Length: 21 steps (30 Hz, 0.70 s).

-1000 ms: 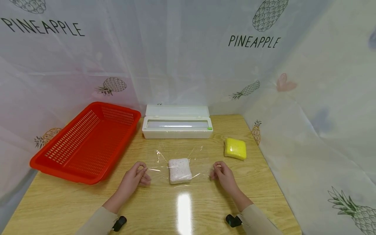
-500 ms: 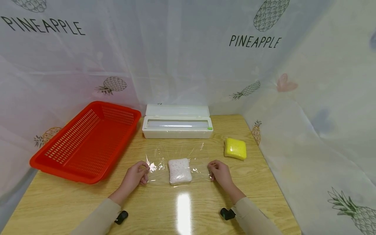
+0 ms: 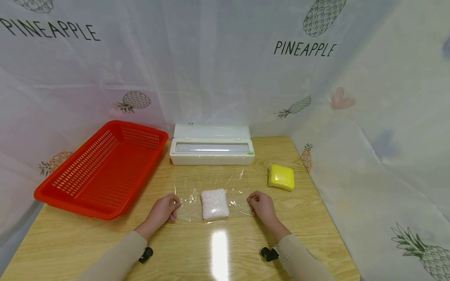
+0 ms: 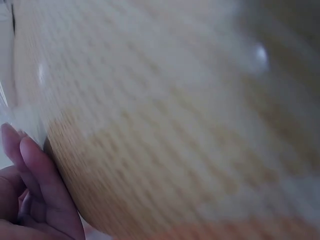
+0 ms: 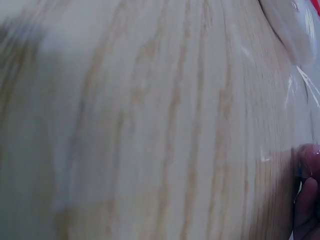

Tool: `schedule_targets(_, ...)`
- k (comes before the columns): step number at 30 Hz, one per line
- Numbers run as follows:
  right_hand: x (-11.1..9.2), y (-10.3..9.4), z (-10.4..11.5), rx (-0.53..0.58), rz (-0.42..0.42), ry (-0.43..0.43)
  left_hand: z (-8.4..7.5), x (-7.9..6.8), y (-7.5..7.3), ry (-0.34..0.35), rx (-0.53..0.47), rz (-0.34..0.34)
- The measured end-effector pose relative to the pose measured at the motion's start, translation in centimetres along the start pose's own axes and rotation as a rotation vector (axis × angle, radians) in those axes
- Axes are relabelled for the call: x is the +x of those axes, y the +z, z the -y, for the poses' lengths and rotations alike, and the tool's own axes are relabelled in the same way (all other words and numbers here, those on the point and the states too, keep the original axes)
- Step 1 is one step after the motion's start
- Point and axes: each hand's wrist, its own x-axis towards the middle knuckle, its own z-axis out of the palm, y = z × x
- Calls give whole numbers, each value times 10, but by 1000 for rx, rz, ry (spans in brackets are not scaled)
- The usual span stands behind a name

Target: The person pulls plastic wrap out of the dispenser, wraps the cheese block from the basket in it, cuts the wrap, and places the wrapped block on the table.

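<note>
A square, pale block with fine specks point(image 3: 215, 204) lies mid-table, with a sheet of clear cling film point(image 3: 191, 199) spread across it and out to both sides. At the film's left edge, my left hand point(image 3: 163, 208) pinches it between thumb and fingers. My right hand point(image 3: 263, 207) pinches the opposite edge. In the left wrist view, part of my left hand point(image 4: 40, 195) shows low in the left corner. The right wrist view catches only some fingertips point(image 5: 307, 165) at its right edge, near the pale block point(image 5: 287, 25) under shiny film.
Behind the film stands a white cling film dispenser point(image 3: 212, 159) with its lid raised. A red plastic basket point(image 3: 102, 171) is at the left, tilted on the wooden table point(image 3: 183, 253). A yellow block point(image 3: 281, 177) with a shiny surface sits at the right.
My right hand has moved slightly left, toward the block, with the film edge. My left hand has shifted only a little. The film's glints have changed; the block stays put.
</note>
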Motion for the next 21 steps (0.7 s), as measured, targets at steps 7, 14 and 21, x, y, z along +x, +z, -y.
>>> schedule_targets(7, 0, 1, 0, 2, -27, -11, -4, 2, 0, 18, 102, 7)
schedule_targets(14, 0, 2, 0, -78, -52, -54, -4, 2, 0, 46, 100, 14)
schedule_targets(21, 2, 1, 1, -70, -11, -40, -3, 4, -2, 46, 107, 43)
